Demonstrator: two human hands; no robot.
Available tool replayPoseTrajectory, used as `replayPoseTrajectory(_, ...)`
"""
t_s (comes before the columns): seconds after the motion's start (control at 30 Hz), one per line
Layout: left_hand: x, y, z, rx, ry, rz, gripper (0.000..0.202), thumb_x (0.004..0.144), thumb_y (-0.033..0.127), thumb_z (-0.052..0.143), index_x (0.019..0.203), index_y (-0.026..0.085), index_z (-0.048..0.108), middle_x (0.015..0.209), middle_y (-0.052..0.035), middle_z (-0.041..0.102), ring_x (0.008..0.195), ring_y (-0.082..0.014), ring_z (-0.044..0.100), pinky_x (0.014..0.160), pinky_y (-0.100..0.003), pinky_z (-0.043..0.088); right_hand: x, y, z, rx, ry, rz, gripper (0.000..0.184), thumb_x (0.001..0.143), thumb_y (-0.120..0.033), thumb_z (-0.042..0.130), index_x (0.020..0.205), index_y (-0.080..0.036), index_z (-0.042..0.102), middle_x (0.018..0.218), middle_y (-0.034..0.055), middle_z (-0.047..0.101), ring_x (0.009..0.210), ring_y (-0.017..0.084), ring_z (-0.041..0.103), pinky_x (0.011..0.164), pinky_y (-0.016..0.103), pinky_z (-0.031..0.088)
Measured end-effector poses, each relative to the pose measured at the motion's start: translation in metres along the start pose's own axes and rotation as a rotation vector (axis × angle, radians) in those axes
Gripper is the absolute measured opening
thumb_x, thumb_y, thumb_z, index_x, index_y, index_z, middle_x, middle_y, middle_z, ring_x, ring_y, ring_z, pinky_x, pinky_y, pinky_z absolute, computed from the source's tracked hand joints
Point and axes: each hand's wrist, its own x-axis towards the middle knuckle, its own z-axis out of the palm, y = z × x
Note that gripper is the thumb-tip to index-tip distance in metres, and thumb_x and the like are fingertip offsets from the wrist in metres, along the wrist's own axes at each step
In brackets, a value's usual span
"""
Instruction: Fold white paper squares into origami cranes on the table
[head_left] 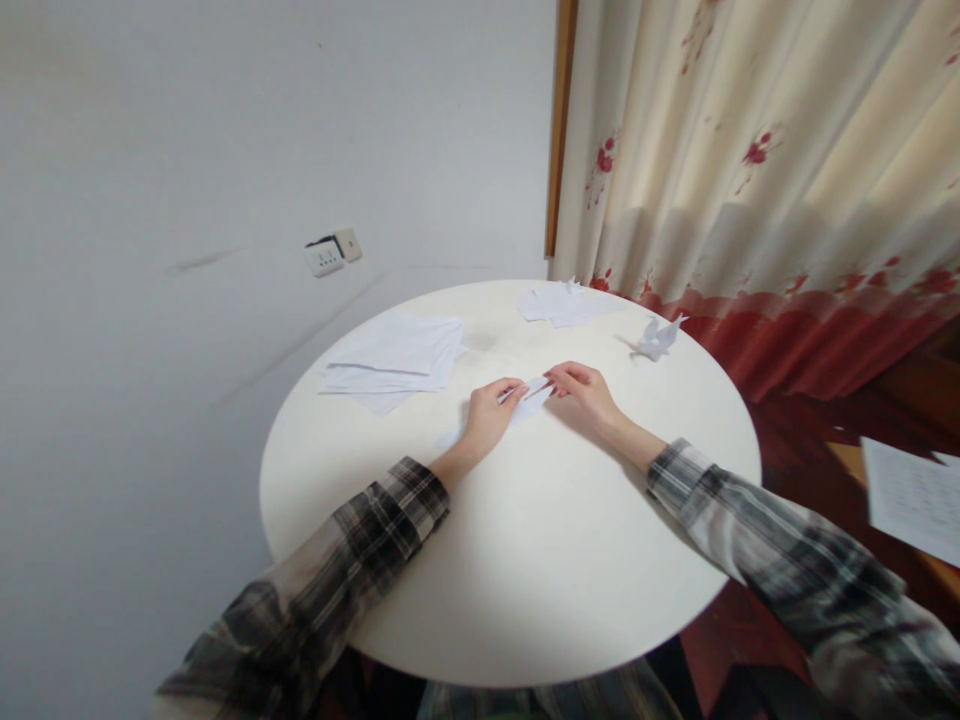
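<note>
Round white bench, grey wall and flowered curtain behind. Small part-folded paper: mid-bench, left hand pinching its left end, right hand pinching its right end. Stacked sheets to the left; crane and scraps at far edge.

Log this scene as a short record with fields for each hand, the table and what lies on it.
left hand: fingers pinch one end of a small white folded paper piece
right hand: fingers pinch its other end
surface: round white table
left of hands: stack of white paper sheets
far edge: loose white paper pieces
far right: white folded paper bird
backdrop: cream curtain with red flowers
</note>
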Motion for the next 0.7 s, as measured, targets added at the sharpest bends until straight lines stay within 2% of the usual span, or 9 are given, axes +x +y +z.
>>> replayPoseTrajectory(0.13, -0.001, 0.001, 0.0, 0.007, -0.004, 0.011, 0.02, 0.075, 0.03, 0.055, 0.081, 0.016, 0.067, 0.083, -0.003, 0.069, 0.077, -0.0154, 0.061, 0.074, -0.026, 0.046, -0.002, -0.001, 0.002, -0.047, 0.035, -0.015, 0.024, 0.068, -0.039, 0.062, 0.059, -0.018, 0.059, 0.057, -0.0005, 0.058, 0.055, 0.011, 0.051, 0.057, 0.025, 0.04)
replayPoseTrajectory(0.3, -0.001, 0.002, 0.0, 0.018, 0.001, 0.017, 0.021, 0.076, 0.03, 0.054, 0.084, 0.016, 0.067, 0.084, -0.0031, 0.069, 0.078, -0.0153, 0.061, 0.074, -0.025, 0.046, -0.002, -0.004, 0.002, -0.021, 0.016, 0.015, 0.027, 0.069, -0.043, 0.06, 0.064, -0.017, 0.059, 0.057, -0.0003, 0.059, 0.055, 0.011, 0.051, 0.055, 0.024, 0.04)
replayPoseTrajectory(0.43, 0.0, 0.001, 0.0, 0.003, 0.025, 0.009, 0.022, 0.077, 0.029, 0.053, 0.086, 0.016, 0.068, 0.087, -0.0041, 0.069, 0.081, -0.0153, 0.061, 0.076, -0.025, 0.046, -0.002, 0.002, 0.005, 0.018, -0.122, 0.141, 0.031, 0.066, -0.045, 0.063, 0.075, -0.015, 0.059, 0.058, -0.0001, 0.06, 0.053, 0.011, 0.053, 0.052, 0.023, 0.037)
replayPoseTrajectory(0.53, 0.0, 0.0, -0.001, -0.024, 0.017, 0.008, 0.022, 0.077, 0.029, 0.053, 0.086, 0.016, 0.068, 0.089, -0.0045, 0.069, 0.082, -0.0157, 0.062, 0.078, -0.026, 0.047, -0.002, 0.009, 0.006, -0.016, -0.244, 0.166, 0.03, 0.061, -0.04, 0.068, 0.069, -0.013, 0.059, 0.061, 0.0015, 0.061, 0.055, 0.01, 0.053, 0.056, 0.024, 0.039)
replayPoseTrajectory(0.6, 0.0, 0.0, 0.0, -0.07, -0.004, -0.004, 0.022, 0.077, 0.029, 0.053, 0.087, 0.016, 0.068, 0.09, -0.0047, 0.069, 0.082, -0.0159, 0.062, 0.078, -0.027, 0.047, -0.002, 0.012, 0.006, -0.02, -0.222, 0.156, 0.027, 0.059, -0.038, 0.069, 0.065, -0.013, 0.058, 0.059, 0.0002, 0.06, 0.055, 0.01, 0.052, 0.057, 0.024, 0.039)
replayPoseTrajectory(0.7, 0.0, 0.001, 0.001, -0.19, -0.038, -0.077, 0.024, 0.074, 0.03, 0.057, 0.089, 0.014, 0.067, 0.09, -0.0063, 0.069, 0.079, -0.0162, 0.063, 0.074, -0.027, 0.049, -0.001, 0.013, 0.004, -0.017, -0.113, 0.122, 0.025, 0.06, -0.035, 0.066, 0.057, -0.015, 0.053, 0.055, -0.0024, 0.056, 0.053, 0.009, 0.05, 0.055, 0.023, 0.037)
